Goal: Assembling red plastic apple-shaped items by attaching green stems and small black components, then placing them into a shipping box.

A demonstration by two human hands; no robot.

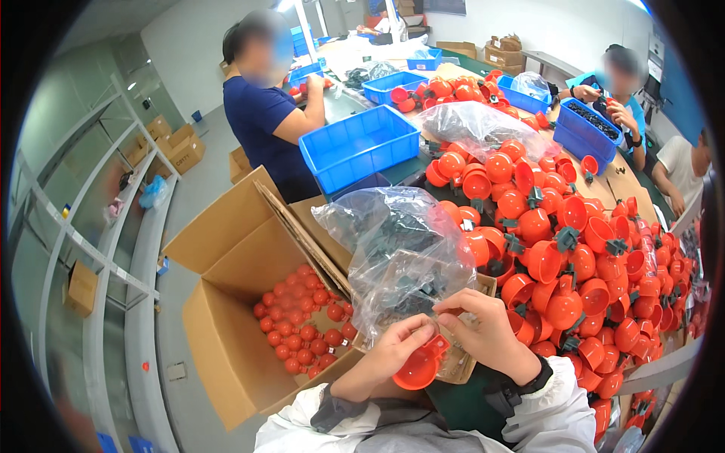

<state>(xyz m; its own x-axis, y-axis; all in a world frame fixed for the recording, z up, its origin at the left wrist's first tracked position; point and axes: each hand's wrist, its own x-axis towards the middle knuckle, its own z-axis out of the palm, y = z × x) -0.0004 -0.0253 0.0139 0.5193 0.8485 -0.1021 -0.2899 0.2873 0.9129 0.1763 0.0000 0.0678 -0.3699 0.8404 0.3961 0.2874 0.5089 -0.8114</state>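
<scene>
Here, red cups (563,253) heap a green table (462,411) in a white-walled room; the left hand (387,358) holds one cup (417,369) near a clear bag (362,260); the right hand (489,329) pinches narrowly, contents unclear; bagged dark parts (405,220) blur.

Orange-red cup (415,372) — dark-green fittings (566,239), bright blue bin (371,167), brown carton (214,340), white sleeves (556,404) — navy shirt (259,113)

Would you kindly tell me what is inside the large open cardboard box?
Many rounded red pieces lie inside the cardboard box; anything underneath the top pieces is covered.
</scene>
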